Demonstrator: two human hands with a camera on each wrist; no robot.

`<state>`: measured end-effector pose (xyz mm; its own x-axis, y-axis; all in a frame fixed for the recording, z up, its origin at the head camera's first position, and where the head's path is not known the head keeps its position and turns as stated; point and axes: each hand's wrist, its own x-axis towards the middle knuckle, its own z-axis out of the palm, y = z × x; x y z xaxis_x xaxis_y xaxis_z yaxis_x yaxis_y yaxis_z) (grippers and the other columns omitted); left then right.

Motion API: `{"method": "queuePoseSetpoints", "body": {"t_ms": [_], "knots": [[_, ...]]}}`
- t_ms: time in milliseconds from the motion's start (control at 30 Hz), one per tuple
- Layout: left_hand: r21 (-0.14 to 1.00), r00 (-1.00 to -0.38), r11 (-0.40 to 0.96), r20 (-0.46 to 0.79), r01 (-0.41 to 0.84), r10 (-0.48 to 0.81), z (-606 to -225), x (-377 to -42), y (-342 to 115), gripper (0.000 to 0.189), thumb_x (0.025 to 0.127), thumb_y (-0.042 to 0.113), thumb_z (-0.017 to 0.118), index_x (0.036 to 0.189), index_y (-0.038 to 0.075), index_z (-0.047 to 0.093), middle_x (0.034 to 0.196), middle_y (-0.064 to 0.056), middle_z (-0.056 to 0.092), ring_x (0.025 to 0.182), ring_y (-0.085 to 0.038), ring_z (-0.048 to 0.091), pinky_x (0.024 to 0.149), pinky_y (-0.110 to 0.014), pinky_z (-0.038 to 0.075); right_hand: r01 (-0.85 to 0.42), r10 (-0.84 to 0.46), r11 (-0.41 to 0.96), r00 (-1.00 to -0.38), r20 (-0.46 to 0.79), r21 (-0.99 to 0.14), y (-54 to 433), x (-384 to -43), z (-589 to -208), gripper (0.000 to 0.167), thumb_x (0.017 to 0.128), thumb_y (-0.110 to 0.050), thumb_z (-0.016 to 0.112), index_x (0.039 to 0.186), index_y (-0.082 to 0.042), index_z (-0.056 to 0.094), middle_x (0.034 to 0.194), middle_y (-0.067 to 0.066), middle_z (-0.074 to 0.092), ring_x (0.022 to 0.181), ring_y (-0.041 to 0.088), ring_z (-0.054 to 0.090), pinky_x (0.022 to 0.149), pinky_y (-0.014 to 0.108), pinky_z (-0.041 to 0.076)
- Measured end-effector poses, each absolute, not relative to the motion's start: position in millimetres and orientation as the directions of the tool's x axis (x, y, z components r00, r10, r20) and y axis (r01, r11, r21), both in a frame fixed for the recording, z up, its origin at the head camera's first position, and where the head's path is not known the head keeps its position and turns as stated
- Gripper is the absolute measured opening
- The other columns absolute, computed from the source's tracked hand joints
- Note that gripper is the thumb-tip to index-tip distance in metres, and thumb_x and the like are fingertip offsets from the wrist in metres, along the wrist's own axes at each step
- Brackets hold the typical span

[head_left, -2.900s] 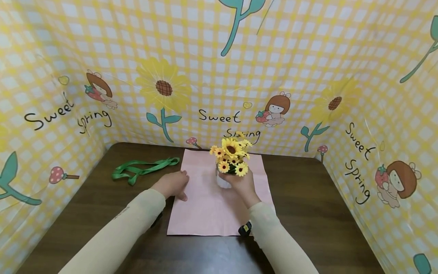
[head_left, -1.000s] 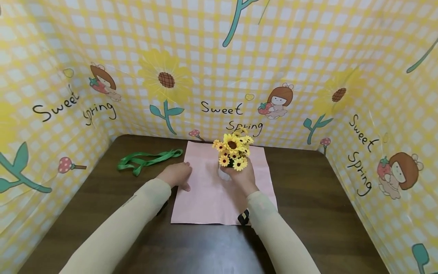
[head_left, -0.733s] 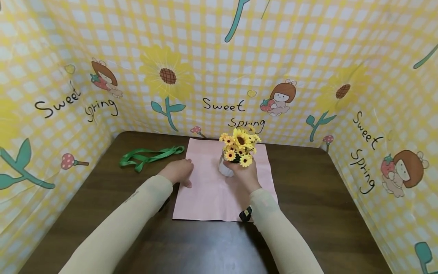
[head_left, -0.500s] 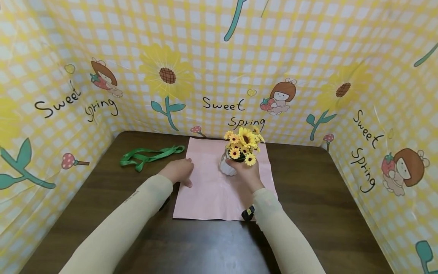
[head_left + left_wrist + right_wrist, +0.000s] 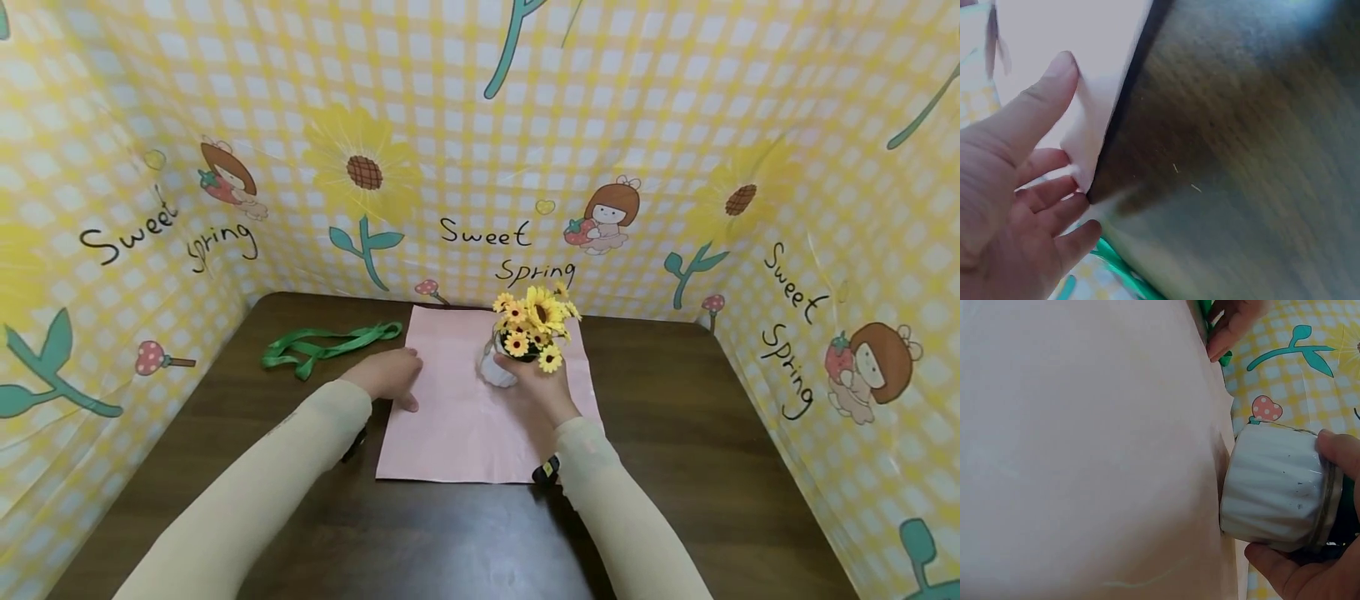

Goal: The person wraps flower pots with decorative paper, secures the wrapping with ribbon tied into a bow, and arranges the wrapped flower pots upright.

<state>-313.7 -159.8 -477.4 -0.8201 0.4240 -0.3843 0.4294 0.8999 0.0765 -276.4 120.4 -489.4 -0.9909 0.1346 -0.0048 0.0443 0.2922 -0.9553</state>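
1. Flowers (image 5: 542,318) are sitting in a white pot (image 5: 1269,484), and the fingers and thumb of your right hand (image 5: 542,387) are gripping that pot near the twine (image 5: 1327,509) below its rim.
2. The pot is leaning toward your right over the pink paper (image 5: 450,442), above its middle; I cannot tell whether the base is touching the sheet.
3. Your left hand (image 5: 388,377) is resting at the paper's left edge, its fingers loosely spread and slightly bent, grasping nothing, while the thumb is lying over the sheet.
4. Green ribbon (image 5: 330,347) is lying in loops on the dark table (image 5: 675,417), near your left hand.
5. A yellow-checked backdrop (image 5: 465,125) is hanging behind the table.
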Motion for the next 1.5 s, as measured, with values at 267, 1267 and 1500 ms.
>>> {"method": "queuePoseSetpoints", "body": {"t_ms": [267, 1267, 1500], "knots": [[0.25, -0.841, 0.903, -0.341, 0.35, 0.42, -470, -331, -158, 0.077, 0.09, 0.048, 0.075, 0.147, 0.002, 0.05, 0.152, -0.024, 0.043, 0.141, -0.04, 0.041, 0.115, -0.054, 0.037, 0.005, 0.115, 0.303, -0.993, 0.032, -0.953, 126, -278, -497, 0.083, 0.076, -0.038, 0.091, 0.145, -0.018, 0.05, 0.143, 0.003, 0.058, 0.136, 0.025, 0.052, 0.116, 0.046, 0.038], [0.552, -0.886, 0.722, 0.069, 0.416, 0.458, -491, -326, -40, 0.084, 0.074, 0.028, 0.094, 0.144, 0.007, 0.052, 0.138, -0.009, 0.061, 0.125, -0.025, 0.058, 0.112, -0.042, 0.043, 0.309, 0.048, 0.32, -0.949, -0.31, -0.896, 154, -274, -500, 0.136, 0.071, -0.079, 0.075, 0.163, -0.001, 0.012, 0.168, 0.023, 0.019, 0.156, 0.035, 0.018, 0.125, 0.053, 0.017], [0.442, -0.875, 0.772, 0.064, 0.457, 0.481, -482, -324, -32, 0.085, 0.075, 0.035, 0.092, 0.145, 0.008, 0.053, 0.137, -0.011, 0.062, 0.12, -0.024, 0.06, 0.108, -0.041, 0.046, 0.091, 0.049, 0.274, -0.996, -0.08, -0.957, 157, -270, -502, 0.118, 0.078, -0.063, 0.081, 0.165, -0.025, 0.009, 0.17, 0.003, 0.019, 0.156, 0.022, 0.019, 0.126, 0.047, 0.017]]}}
